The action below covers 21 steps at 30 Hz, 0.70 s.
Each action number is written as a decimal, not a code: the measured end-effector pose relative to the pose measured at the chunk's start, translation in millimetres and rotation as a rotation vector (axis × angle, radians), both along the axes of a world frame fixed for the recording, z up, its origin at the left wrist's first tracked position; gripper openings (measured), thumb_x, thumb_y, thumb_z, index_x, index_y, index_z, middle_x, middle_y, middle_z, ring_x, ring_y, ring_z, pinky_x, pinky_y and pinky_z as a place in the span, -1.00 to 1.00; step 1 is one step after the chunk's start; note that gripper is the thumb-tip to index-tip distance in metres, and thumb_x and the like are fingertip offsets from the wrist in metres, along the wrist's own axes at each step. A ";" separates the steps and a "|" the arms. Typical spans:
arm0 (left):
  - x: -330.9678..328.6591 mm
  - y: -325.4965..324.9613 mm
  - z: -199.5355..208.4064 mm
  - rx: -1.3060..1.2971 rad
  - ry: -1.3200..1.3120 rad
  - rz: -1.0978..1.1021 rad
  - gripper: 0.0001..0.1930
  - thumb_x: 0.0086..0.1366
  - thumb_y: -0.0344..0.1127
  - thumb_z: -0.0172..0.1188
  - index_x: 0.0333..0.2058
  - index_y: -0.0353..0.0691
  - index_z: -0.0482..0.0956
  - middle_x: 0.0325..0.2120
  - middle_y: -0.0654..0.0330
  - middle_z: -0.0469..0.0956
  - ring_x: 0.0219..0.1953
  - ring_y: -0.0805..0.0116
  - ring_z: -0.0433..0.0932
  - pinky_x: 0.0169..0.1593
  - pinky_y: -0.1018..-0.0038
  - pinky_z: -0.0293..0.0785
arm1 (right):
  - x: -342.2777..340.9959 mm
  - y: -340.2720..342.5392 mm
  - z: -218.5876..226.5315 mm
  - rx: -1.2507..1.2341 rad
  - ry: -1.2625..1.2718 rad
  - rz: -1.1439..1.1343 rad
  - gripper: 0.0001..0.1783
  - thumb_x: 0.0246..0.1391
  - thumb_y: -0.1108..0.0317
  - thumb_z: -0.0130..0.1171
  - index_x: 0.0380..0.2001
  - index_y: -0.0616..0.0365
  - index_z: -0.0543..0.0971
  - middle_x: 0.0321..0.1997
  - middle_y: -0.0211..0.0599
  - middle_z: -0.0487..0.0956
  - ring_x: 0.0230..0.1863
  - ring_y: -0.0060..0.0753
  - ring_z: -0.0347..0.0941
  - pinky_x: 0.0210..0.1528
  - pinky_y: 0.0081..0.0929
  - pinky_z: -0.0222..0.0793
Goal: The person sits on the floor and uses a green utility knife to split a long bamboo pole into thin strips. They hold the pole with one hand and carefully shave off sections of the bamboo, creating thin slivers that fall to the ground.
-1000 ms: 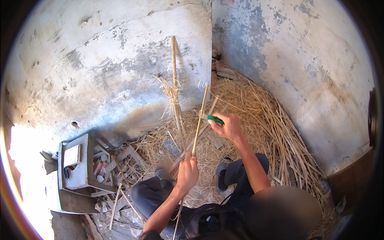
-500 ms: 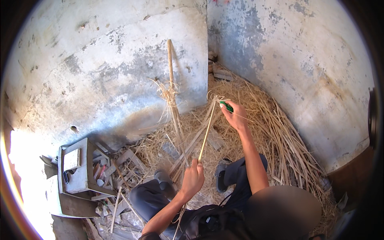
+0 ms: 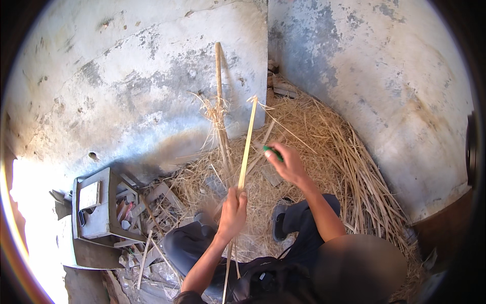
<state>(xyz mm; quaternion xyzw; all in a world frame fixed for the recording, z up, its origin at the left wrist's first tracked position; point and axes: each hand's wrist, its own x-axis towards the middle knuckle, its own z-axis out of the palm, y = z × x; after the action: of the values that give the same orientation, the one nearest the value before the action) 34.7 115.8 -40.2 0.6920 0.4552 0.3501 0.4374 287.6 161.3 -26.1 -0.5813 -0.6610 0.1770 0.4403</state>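
Observation:
My left hand (image 3: 232, 213) is closed around a long, pale bamboo-like strip (image 3: 247, 147). The strip rises away from me, slightly tilted, with frayed curls at its far tip; its lower end runs down past my wrist toward my lap. Apart from the strip, to its right, my right hand (image 3: 289, 166) grips a green-handled knife (image 3: 274, 154). Its blade points toward the strip but is faint and blurred. Beyond my hands a wooden stick (image 3: 218, 76) leans upright against the wall, with a bunch of curled shavings (image 3: 216, 115) around its middle.
Straw-like shavings (image 3: 309, 121) cover the floor between my feet and the corner. Long loose strips (image 3: 367, 169) lie along the right wall. An overturned-looking wooden stool or box (image 3: 104, 213) sits at left among scrap wood (image 3: 169, 195). Stained walls close in both sides.
The strip has swung upward and left with my left hand, its broad face now showing. My right hand with the knife has come nearer to me, away from the strip's frayed tip.

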 end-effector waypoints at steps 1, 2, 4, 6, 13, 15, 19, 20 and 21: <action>-1.2 0.5 3.4 0.012 -0.023 0.001 -0.77 0.59 -0.27 0.00 -0.06 -0.37 0.36 -0.51 -0.13 0.51 -0.48 -0.04 0.52 -0.33 0.09 0.40 | -9.6 -4.2 3.3 0.019 -0.038 0.061 -0.52 0.40 -0.12 0.09 -0.09 0.09 0.66 -0.48 -0.39 0.59 -0.52 -0.46 0.48 -0.45 -0.34 0.38; -2.6 1.5 2.7 0.004 -0.038 0.008 -0.78 0.59 -0.27 0.00 -0.07 -0.36 0.36 -0.51 -0.13 0.51 -0.48 -0.04 0.52 -0.33 0.10 0.40 | -18.9 -7.6 6.3 0.039 -0.078 0.125 -0.54 0.39 -0.11 0.11 -0.12 0.08 0.67 -0.46 -0.34 0.63 -0.50 -0.38 0.57 -0.42 -0.31 0.47; -5.2 3.6 0.4 -0.012 -0.068 0.019 -0.79 0.58 -0.28 0.00 -0.09 -0.36 0.35 -0.51 -0.13 0.51 -0.48 -0.03 0.52 -0.33 0.10 0.39 | -33.3 -12.1 6.5 0.149 -0.114 0.229 -0.67 0.31 0.07 0.21 -0.14 0.12 0.65 -0.42 -0.33 0.67 -0.49 -0.39 0.61 -0.44 -0.39 0.50; -7.0 4.2 2.6 -0.021 -0.076 0.030 -0.79 0.58 -0.28 -0.01 -0.10 -0.35 0.35 -0.51 -0.12 0.52 -0.48 -0.03 0.53 -0.34 0.10 0.39 | -43.9 -14.2 1.5 0.225 -0.162 0.273 -0.70 0.27 0.11 0.26 -0.16 0.12 0.66 -0.42 -0.28 0.68 -0.49 -0.30 0.63 -0.43 -0.36 0.52; -17.2 8.7 5.9 -0.050 -0.108 0.059 -0.81 0.58 -0.30 -0.01 -0.08 -0.34 0.36 -0.52 -0.08 0.52 -0.51 0.03 0.53 -0.36 0.10 0.40 | -54.6 -13.8 -5.3 0.218 -0.200 0.355 -0.72 0.19 0.14 0.36 -0.26 0.14 0.67 -0.44 -0.26 0.68 -0.53 -0.25 0.63 -0.46 -0.34 0.52; -18.5 9.4 5.1 -0.044 -0.101 0.053 -0.80 0.58 -0.31 0.00 -0.05 -0.36 0.37 -0.53 -0.06 0.52 -0.51 0.08 0.53 -0.37 0.13 0.40 | -56.4 -14.6 -8.5 0.223 -0.182 0.348 -0.73 0.19 0.14 0.36 -0.27 0.13 0.67 -0.44 -0.27 0.68 -0.53 -0.26 0.63 -0.47 -0.35 0.51; -18.0 9.0 8.9 -0.034 -0.114 0.071 -0.77 0.58 -0.31 0.00 0.01 -0.38 0.38 -0.53 -0.02 0.53 -0.51 0.17 0.53 -0.37 0.17 0.42 | -59.7 -14.0 -11.0 0.244 -0.198 0.333 -0.75 0.18 0.15 0.37 -0.28 0.12 0.68 -0.44 -0.28 0.68 -0.55 -0.28 0.62 -0.49 -0.37 0.50; -18.1 8.8 10.2 -0.024 -0.110 0.074 -0.77 0.58 -0.31 0.00 0.02 -0.39 0.37 -0.53 -0.02 0.53 -0.52 0.17 0.53 -0.38 0.18 0.42 | -60.4 -13.2 -11.6 0.253 -0.205 0.330 -0.75 0.18 0.15 0.37 -0.28 0.12 0.68 -0.43 -0.29 0.69 -0.55 -0.29 0.62 -0.49 -0.37 0.50; -18.2 8.6 11.4 -0.015 -0.106 0.077 -0.77 0.58 -0.32 0.00 0.02 -0.39 0.37 -0.53 -0.03 0.53 -0.52 0.17 0.53 -0.38 0.18 0.42 | -60.7 -12.3 -12.1 0.263 -0.213 0.326 -0.75 0.17 0.16 0.38 -0.28 0.12 0.68 -0.43 -0.29 0.69 -0.55 -0.29 0.62 -0.50 -0.37 0.49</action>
<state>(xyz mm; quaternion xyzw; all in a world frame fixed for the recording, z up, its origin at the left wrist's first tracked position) 16.6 124.4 -28.8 0.6512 0.4604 0.3994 0.4521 226.9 149.1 -38.1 -0.4198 -0.8062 0.0960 0.4057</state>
